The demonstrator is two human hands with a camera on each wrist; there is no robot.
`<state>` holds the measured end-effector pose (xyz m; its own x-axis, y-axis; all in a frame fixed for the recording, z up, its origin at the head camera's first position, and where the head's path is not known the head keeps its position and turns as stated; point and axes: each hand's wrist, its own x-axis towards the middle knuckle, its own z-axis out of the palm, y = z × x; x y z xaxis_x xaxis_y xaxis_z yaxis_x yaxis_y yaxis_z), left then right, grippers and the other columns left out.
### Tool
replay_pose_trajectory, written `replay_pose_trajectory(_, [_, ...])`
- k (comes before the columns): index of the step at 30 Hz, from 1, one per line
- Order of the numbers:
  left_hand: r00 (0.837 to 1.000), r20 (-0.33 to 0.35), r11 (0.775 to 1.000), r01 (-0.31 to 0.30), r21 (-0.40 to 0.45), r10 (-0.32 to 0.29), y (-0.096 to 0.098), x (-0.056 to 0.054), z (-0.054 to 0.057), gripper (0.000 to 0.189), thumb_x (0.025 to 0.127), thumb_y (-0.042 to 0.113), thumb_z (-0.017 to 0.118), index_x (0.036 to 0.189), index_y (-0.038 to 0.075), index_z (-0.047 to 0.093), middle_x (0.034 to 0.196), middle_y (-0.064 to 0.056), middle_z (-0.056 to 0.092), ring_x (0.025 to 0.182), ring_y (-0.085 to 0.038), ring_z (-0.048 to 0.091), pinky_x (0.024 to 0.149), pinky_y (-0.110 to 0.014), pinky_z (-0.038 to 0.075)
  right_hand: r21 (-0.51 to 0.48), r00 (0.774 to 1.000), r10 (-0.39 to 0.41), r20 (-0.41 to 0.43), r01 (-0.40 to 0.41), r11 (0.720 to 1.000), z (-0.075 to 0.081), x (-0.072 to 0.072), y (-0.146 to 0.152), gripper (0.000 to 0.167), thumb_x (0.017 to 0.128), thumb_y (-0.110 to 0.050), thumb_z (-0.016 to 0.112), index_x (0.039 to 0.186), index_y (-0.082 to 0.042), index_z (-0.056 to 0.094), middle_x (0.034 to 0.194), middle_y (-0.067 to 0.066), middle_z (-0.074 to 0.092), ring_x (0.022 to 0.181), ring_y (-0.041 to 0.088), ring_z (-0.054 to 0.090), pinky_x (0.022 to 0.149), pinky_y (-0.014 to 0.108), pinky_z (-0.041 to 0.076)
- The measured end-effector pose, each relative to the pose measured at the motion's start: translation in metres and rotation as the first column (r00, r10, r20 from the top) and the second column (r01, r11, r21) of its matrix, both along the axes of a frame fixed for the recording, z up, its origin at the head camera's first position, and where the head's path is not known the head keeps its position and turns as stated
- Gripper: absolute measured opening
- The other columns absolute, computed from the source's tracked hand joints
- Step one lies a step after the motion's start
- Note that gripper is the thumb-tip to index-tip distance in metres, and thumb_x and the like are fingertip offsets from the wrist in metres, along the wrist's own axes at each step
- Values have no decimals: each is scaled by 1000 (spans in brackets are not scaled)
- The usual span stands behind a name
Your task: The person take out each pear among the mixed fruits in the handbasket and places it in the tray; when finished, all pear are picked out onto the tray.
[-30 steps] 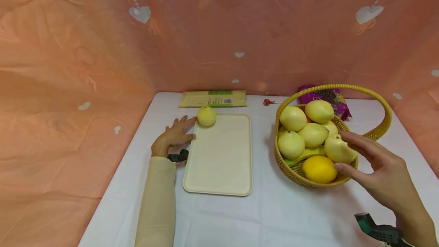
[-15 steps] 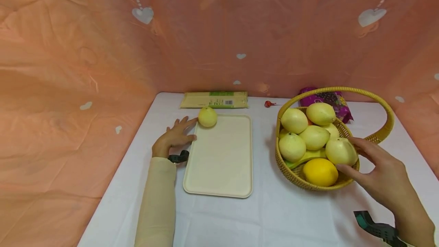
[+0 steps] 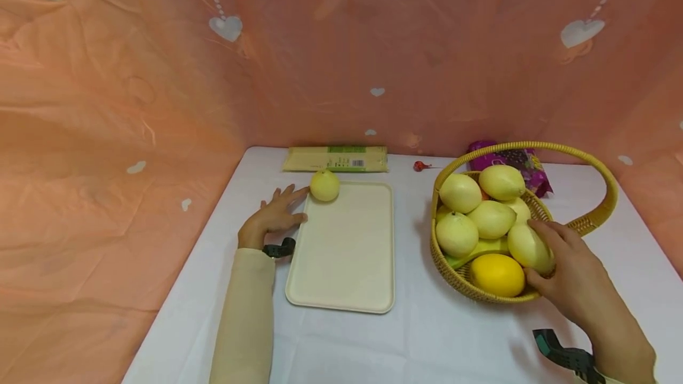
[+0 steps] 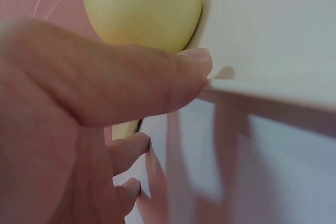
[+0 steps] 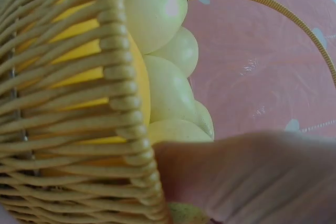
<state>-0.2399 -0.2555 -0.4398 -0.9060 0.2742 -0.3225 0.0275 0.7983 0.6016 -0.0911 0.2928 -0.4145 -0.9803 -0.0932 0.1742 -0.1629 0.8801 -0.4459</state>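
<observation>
Our right hand [image 3: 573,271] has closed in, fingers and thumb now curled round the smooth pale-yellow fruit [image 3: 525,248] at the right side of the ribbed golden wicker basket [image 5: 125,103]. We'd keep pressure even and lift straight up, clear of the glossy oval yellow lemon [image 3: 497,275]. Our left hand [image 3: 274,213], fingers spread, touches the matte cream rectangular tray [image 3: 347,253] near the round greenish-yellow fruit [image 3: 325,186].

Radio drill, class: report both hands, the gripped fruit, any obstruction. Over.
Left hand: thumb at rim of the tray. Right hand: fingers around a pale fruit inside the basket. Yellow lemon close beside it, might crowd the lift.
</observation>
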Motion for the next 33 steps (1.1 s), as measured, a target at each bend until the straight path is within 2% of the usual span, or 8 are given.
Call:
replay_pose_trajectory(6, [1000,2,1000,-7,8,7,2,0,-2,79,107,27,68,175,20,30,184,-22,2,168,-51,-13,127,-80,-13,7,1000,-25,-5,25,1000,-3,5,3,88,80,-11,90,154,7,48,140,40,54,114,59,54,91,82,45])
replay_pose_trajectory(13, [1000,-9,1000,15,-18,-15,3,1,-2,79,107,29,68,175,19,29,184,-24,3,168,-54,-11,126,-82,-10,-60,990,-16,-138,8,998,-9,17,5,72,85,-9,84,150,1,55,137,36,61,115,55,57,93,80,44])
replay_pose_trajectory(18, [1000,-4,1000,25,-18,-25,1,3,-2,79,108,27,68,175,18,28,184,-25,2,167,-55,-13,125,-83,-11,-66,985,-18,-174,7,998,-13,19,5,62,96,-16,81,152,-6,57,140,29,62,114,48,59,101,58,49])
replay_pose_trajectory(23, [1000,3,999,26,-20,-26,0,4,-2,79,108,27,66,176,19,27,184,-24,1,167,-54,-13,125,-83,-11,-92,986,22,-167,-38,995,-15,18,6,80,82,-10,93,153,-6,57,148,30,56,126,55,52,107,85,38])
replay_pose_trajectory(27, [1000,-3,999,30,-17,-30,-1,2,-2,79,108,29,66,176,19,27,184,-24,1,167,-55,-13,125,-83,-11,-95,984,21,-177,-38,995,-15,16,5,89,75,-5,96,155,-5,57,145,29,58,124,55,54,105,85,37])
replay_pose_trajectory(29, [999,-10,999,30,-12,-30,-1,1,-2,79,108,30,66,176,18,27,184,-25,1,167,-56,-13,125,-83,-11,-95,983,-3,-186,-14,995,-14,16,4,89,76,-7,96,156,-6,56,142,30,62,123,54,57,120,71,40])
replay_pose_trajectory(31, [1000,-14,1000,27,-10,-28,-1,1,-2,79,108,30,67,176,18,27,183,-25,2,167,-56,-13,125,-84,-11,-104,981,-34,-192,14,994,-12,15,3,88,78,-9,96,156,-7,57,140,30,64,120,51,59,130,36,38])
replay_pose_trajectory(33, [1000,-14,1000,22,-8,-22,-1,0,-2,79,108,30,67,175,18,28,183,-25,2,167,-56,-12,124,-84,-11,-125,976,-69,-207,44,991,-9,15,3,87,78,-11,97,155,-8,58,139,29,66,122,35,62,117,4,26])
